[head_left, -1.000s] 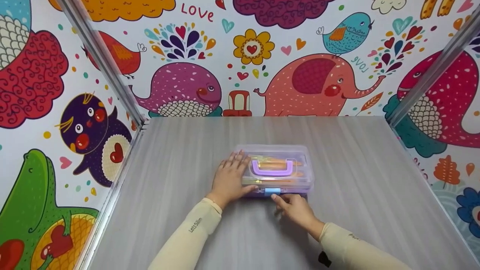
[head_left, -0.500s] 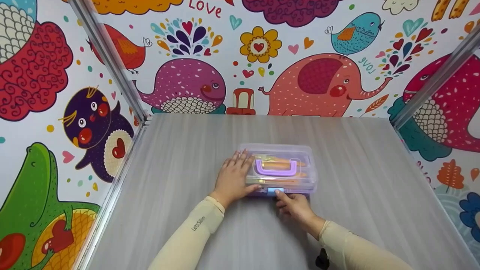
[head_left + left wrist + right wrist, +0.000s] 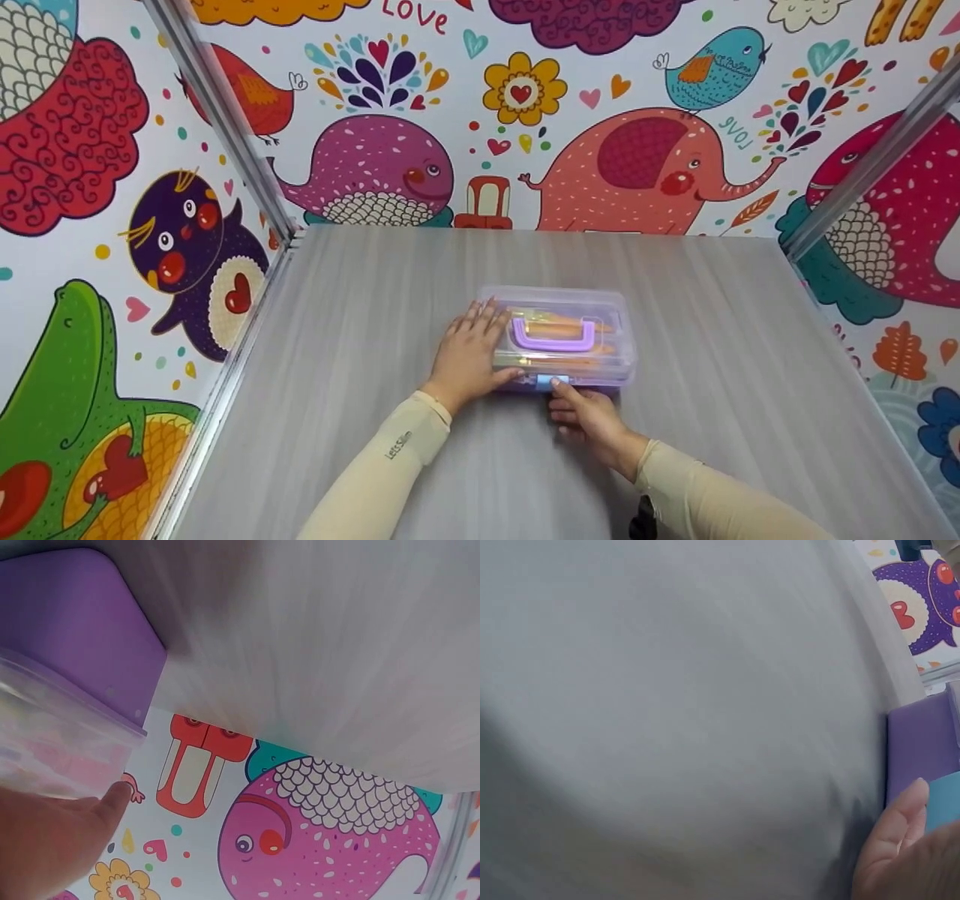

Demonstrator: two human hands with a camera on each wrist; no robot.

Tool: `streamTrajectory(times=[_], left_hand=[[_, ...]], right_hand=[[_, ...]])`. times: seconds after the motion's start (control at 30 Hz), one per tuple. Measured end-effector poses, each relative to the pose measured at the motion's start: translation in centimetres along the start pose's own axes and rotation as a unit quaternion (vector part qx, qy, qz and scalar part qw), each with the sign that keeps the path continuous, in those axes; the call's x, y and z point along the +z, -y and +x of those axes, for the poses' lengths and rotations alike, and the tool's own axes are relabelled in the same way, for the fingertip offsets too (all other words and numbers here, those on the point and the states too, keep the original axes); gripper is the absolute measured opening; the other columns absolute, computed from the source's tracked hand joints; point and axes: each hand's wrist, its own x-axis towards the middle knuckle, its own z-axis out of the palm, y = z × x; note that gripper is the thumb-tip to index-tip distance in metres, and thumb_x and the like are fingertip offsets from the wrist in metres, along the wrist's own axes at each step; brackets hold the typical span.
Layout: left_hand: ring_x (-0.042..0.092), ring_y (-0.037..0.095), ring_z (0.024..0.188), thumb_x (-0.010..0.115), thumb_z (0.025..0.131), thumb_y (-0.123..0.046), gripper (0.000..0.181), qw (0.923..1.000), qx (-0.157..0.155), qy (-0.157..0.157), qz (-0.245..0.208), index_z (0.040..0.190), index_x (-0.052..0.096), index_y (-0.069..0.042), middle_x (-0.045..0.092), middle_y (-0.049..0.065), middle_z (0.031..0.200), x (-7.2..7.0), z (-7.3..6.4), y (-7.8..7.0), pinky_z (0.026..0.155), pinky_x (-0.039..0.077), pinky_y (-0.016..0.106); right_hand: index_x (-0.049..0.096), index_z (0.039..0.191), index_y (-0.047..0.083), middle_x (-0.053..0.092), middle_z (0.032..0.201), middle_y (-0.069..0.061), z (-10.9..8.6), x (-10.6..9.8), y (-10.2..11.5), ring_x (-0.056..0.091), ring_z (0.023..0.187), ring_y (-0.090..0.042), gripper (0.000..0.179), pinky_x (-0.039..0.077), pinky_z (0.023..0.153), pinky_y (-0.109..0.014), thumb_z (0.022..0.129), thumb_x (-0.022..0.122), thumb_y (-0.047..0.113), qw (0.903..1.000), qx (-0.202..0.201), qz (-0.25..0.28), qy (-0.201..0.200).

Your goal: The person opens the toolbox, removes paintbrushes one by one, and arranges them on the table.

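A lidded plastic box (image 3: 559,300) with a clear lilac lid sits on the table, and its purple base (image 3: 82,622) shows from the side in the left wrist view. My left hand (image 3: 469,356) lies over the lid's left end, fingers spread and thumb along the front edge. At the front, my right hand (image 3: 592,420) has its thumb on the blue latch (image 3: 553,382), with the other fingers bent below it. The right wrist view shows a fingertip right at the edge of that latch. A purple handle (image 3: 555,345) lies folded on the lid. Long orange items (image 3: 559,328) show through it.
The box stands near the middle of a grey wood-grain table (image 3: 360,300). Walls printed with cartoon animals (image 3: 630,180) rise behind and at both sides, with metal corner posts (image 3: 225,127). A small black item (image 3: 643,517) hangs by the right sleeve.
The head view has shifted slightly, moving the whole scene a little to the right. My right thumb has come up onto the latch; the left hand stays on the lid.
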Motion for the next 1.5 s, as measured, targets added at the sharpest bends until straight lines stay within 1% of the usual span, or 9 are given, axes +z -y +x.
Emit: streamTrajectory(times=[0.13,0.27,0.43,0.6,0.73,0.83,1.03,1.17,1.5], left_hand=[[0.018,0.034,0.148,0.059,0.082,-0.076,0.103,1.0000,0.003,0.001,-0.004,0.159,0.027,-0.015,0.018,0.010,0.164,0.0,0.1,-0.1,0.117,0.023,0.049],[0.018,0.034,0.149,0.058,0.081,-0.076,0.103,1.0000,0.003,-0.002,-0.007,0.159,0.028,-0.016,0.019,0.009,0.164,0.1,0.1,-0.1,0.117,0.022,0.049],[0.022,0.034,0.147,0.058,0.081,-0.078,0.102,0.9998,0.008,-0.019,0.001,0.157,0.033,-0.015,0.024,0.009,0.163,0.1,0.0,0.0,0.115,0.029,0.050],[0.024,0.035,0.147,0.059,0.080,-0.078,0.102,0.9996,0.015,-0.024,0.002,0.157,0.034,-0.015,0.025,0.009,0.163,0.0,0.1,0.2,0.113,0.032,0.050],[0.020,0.031,0.148,0.063,0.081,-0.073,0.100,0.9997,0.019,-0.008,-0.015,0.157,0.032,-0.016,0.022,0.007,0.164,-0.3,0.1,0.5,0.115,0.028,0.048],[0.018,0.028,0.149,0.067,0.081,-0.067,0.098,0.9992,0.027,0.000,-0.031,0.158,0.032,-0.016,0.021,0.005,0.164,-0.4,0.0,1.0,0.117,0.026,0.045],[0.020,0.026,0.149,0.071,0.081,-0.064,0.097,0.9981,0.044,-0.009,-0.042,0.157,0.035,-0.015,0.023,0.003,0.163,-0.3,0.1,1.7,0.116,0.028,0.043],[0.020,0.025,0.149,0.070,0.080,-0.066,0.098,0.9982,0.040,-0.008,-0.044,0.157,0.035,-0.016,0.024,0.002,0.163,-0.2,0.1,1.8,0.115,0.029,0.044],[0.026,0.023,0.147,0.077,0.074,-0.065,0.097,0.9966,0.019,-0.030,-0.074,0.152,0.045,-0.018,0.030,-0.002,0.161,-0.2,-0.1,1.7,0.111,0.036,0.047]], right_hand=[[0.057,0.119,-0.011,0.068,0.109,-0.021,0.0,0.0,-0.2,0.068,0.091,-0.026,0.065,0.059,0.070,-0.034,0.089,0.073,0.044,0.9997,0.002,0.023,-0.002],[0.053,0.126,-0.014,0.065,0.118,-0.027,-0.2,-0.1,0.0,0.067,0.103,-0.033,0.070,0.059,0.079,-0.041,0.090,0.072,0.043,0.9991,0.006,0.039,0.015],[0.049,0.133,-0.015,0.061,0.128,-0.028,-0.5,-0.1,0.6,0.062,0.115,-0.035,0.073,0.056,0.087,-0.044,0.093,0.068,0.042,0.9980,0.023,0.041,0.042],[0.053,0.130,-0.009,0.066,0.122,-0.022,-0.4,0.2,0.6,0.065,0.107,-0.029,0.065,0.057,0.083,-0.039,0.092,0.070,0.041,0.9975,0.032,0.057,0.029],[0.056,0.125,-0.008,0.068,0.116,-0.017,-0.2,0.4,0.4,0.065,0.099,-0.025,0.065,0.057,0.077,-0.036,0.089,0.072,0.043,0.9975,0.035,0.059,0.016],[0.056,0.124,-0.008,0.067,0.116,-0.018,-0.2,0.4,0.3,0.065,0.098,-0.024,0.066,0.057,0.076,-0.035,0.089,0.072,0.045,0.9977,0.035,0.055,0.015],[0.055,0.124,-0.008,0.065,0.117,-0.019,-0.2,0.4,0.2,0.065,0.097,-0.025,0.067,0.057,0.076,-0.036,0.089,0.072,0.047,0.9980,0.033,0.052,0.015],[0.056,0.123,-0.006,0.066,0.114,-0.018,-0.1,0.4,0.1,0.065,0.094,-0.024,0.065,0.057,0.074,-0.036,0.089,0.072,0.047,0.9980,0.032,0.053,0.011],[0.057,0.121,-0.005,0.067,0.108,-0.014,0.1,0.6,-0.2,0.066,0.090,-0.021,0.065,0.057,0.069,-0.033,0.087,0.073,0.048,0.9982,0.034,0.049,0.003]])
